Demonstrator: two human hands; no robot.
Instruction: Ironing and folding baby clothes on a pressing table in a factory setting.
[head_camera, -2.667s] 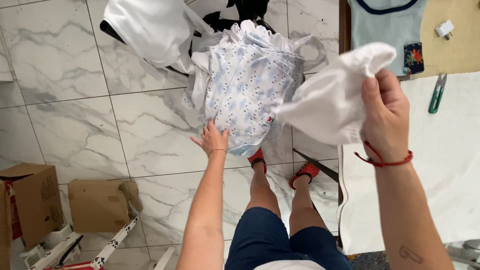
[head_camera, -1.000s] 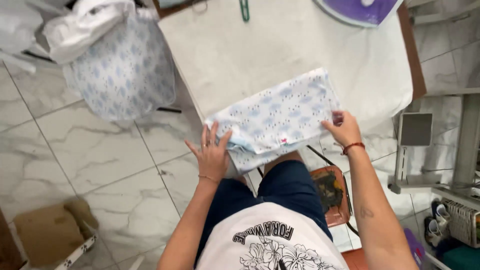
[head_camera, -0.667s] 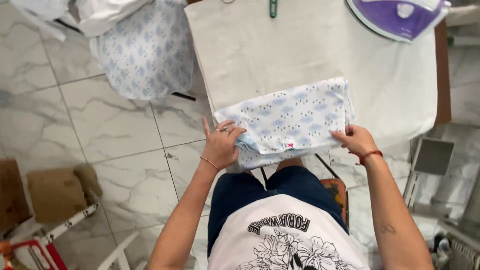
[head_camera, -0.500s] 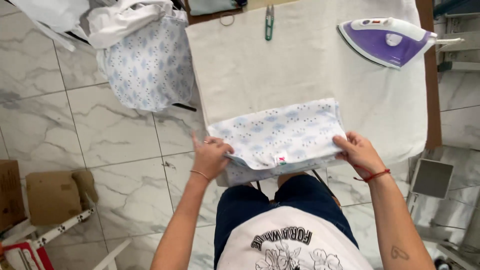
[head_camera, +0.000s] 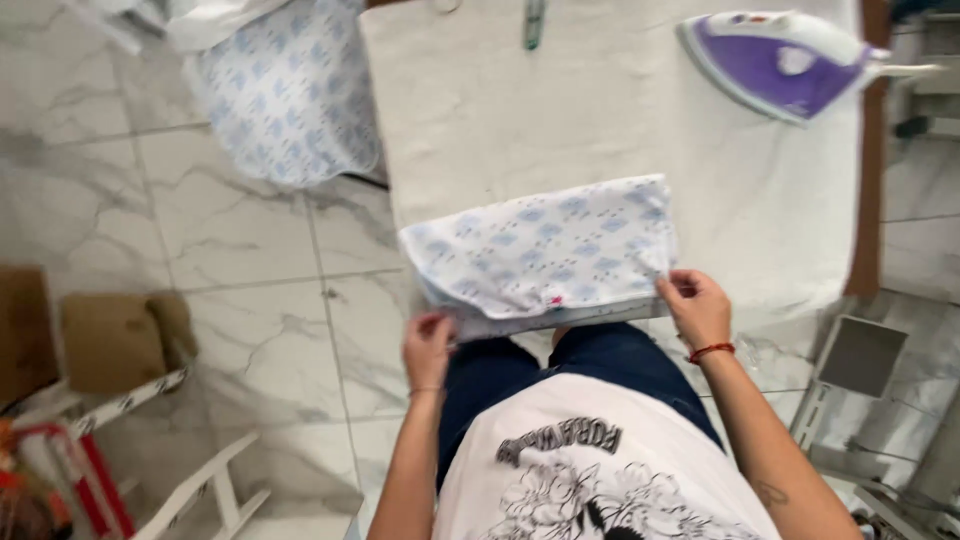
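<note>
A folded white garment with a blue print (head_camera: 545, 250) lies on the near edge of a white-covered ironing table (head_camera: 600, 110). My left hand (head_camera: 428, 345) pinches its lower left corner. My right hand (head_camera: 695, 305), with a red cord around the wrist, grips its lower right corner. The garment's lower hem hangs slightly over the table edge above my lap.
A purple and white iron (head_camera: 775, 65) rests at the far right of the table. Green-handled scissors (head_camera: 534, 22) lie at the far edge. A pile of printed and white clothes (head_camera: 285, 85) sits to the left. Cardboard boxes (head_camera: 120, 340) stand on the marble floor.
I took the printed garment from the pile and laid it folded on the table. My hands slid from flat on the cloth to gripping its two near corners.
</note>
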